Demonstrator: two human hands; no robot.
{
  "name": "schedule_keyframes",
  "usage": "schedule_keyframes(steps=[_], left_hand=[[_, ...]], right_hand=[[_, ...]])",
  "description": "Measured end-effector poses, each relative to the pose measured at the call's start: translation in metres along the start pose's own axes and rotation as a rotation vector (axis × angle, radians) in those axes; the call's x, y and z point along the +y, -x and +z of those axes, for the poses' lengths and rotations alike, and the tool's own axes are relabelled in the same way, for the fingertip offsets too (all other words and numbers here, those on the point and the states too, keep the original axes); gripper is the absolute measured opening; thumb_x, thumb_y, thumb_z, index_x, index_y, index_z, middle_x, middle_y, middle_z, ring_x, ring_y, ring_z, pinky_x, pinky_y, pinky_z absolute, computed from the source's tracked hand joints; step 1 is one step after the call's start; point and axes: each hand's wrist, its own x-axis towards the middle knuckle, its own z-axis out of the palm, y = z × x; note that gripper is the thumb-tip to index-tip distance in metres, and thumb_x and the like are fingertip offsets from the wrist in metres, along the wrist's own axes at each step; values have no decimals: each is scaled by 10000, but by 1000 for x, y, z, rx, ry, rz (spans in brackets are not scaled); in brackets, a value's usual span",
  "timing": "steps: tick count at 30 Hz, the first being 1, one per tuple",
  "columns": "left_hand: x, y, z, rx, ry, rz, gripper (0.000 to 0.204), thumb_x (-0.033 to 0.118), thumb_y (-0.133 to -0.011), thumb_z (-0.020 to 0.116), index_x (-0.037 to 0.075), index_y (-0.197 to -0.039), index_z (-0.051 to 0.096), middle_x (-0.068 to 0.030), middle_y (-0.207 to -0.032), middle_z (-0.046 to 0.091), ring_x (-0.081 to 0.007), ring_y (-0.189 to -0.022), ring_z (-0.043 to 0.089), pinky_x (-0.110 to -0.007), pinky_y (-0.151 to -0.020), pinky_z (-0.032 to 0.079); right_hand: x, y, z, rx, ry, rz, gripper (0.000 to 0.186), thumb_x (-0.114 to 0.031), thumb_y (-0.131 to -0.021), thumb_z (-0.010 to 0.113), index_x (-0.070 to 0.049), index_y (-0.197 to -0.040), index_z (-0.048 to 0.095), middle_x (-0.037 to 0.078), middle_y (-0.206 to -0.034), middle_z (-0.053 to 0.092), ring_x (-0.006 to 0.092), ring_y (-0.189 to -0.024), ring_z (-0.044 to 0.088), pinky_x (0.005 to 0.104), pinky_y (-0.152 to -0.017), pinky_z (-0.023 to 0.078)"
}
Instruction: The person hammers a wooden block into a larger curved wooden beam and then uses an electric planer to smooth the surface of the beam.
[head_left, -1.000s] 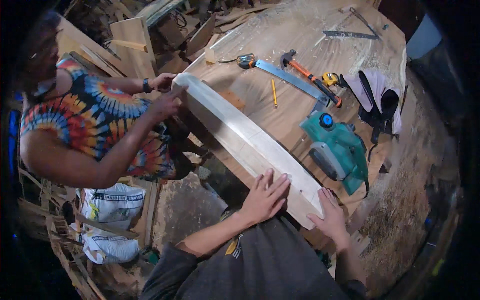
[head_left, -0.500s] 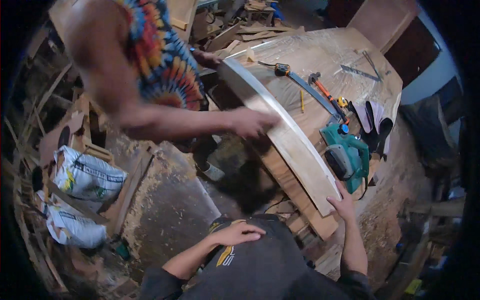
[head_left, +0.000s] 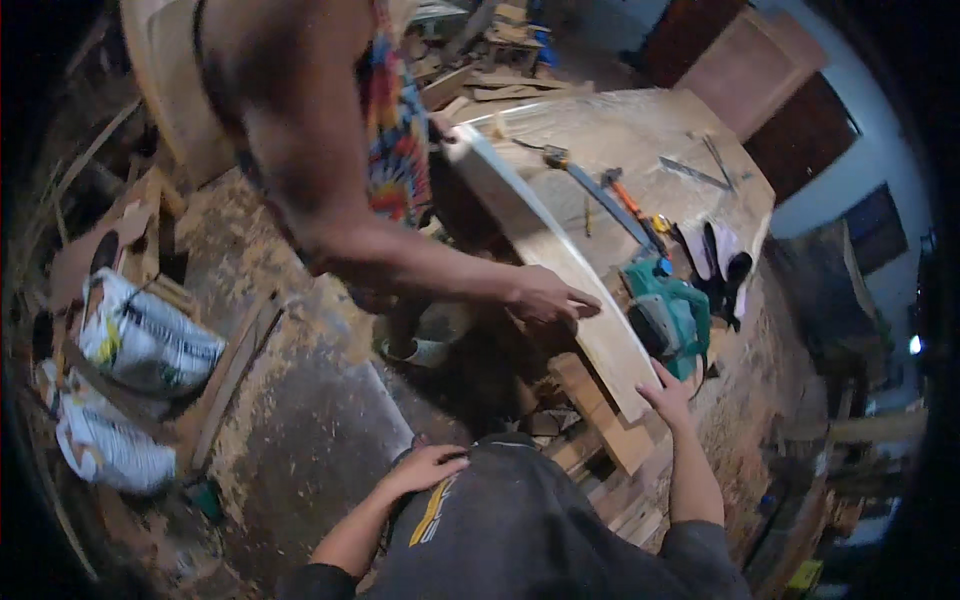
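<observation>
A long pale wooden board (head_left: 565, 255) stands on its edge, slanting from far left toward me. My right hand (head_left: 668, 395) holds its near end, with the thumb and fingers at the corner. Lower left, my left hand (head_left: 430, 468) lies with its fingers flat on my dark clothing and holds nothing. A co-worker on the left leans over the board. One hand of that person (head_left: 555, 295) points at or touches the board's broad face, and the other (head_left: 443, 127) is at its far end. A green electric planer (head_left: 668, 315) rests just right of the board.
On the plastic-covered workbench (head_left: 640, 120) lie a bar clamp (head_left: 610, 205), a hammer (head_left: 620, 190), a pencil (head_left: 588, 215), a metal square (head_left: 695, 172) and gloves (head_left: 715, 260). White sacks (head_left: 150, 335) stand on the left by the sawdust-strewn floor. Another plank (head_left: 600, 410) lies under the board.
The co-worker's near hand has slid along the board toward me, and the person leans further over it. My right hand stays on the board's end. The whole view has shifted slightly.
</observation>
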Motion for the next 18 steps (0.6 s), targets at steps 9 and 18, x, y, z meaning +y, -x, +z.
schedule_keyframes(steps=[9, 18], left_hand=[[-246, 85, -8, 793, 125, -625, 405, 333, -918, 727, -17, -1121, 710, -135, -943, 739, -174, -770, 640, -357, -691, 508], [-205, 36, 48, 853, 367, -539, 329, 210, -921, 732, -48, -1122, 696, -127, -961, 731, -200, -798, 697, -337, -751, 569]], right_hand=[[72, -12, 9, 155, -94, -215, 884, -316, -726, 875, 33, -1452, 511, 250, -1480, 527, 358, -1411, 469, 416, -1175, 354], [127, 34, 27, 163, -28, -101, 1279, -374, -570, 956, -33, -1591, 265, 230, -1507, 450, 364, -1397, 447, 439, -1159, 377]])
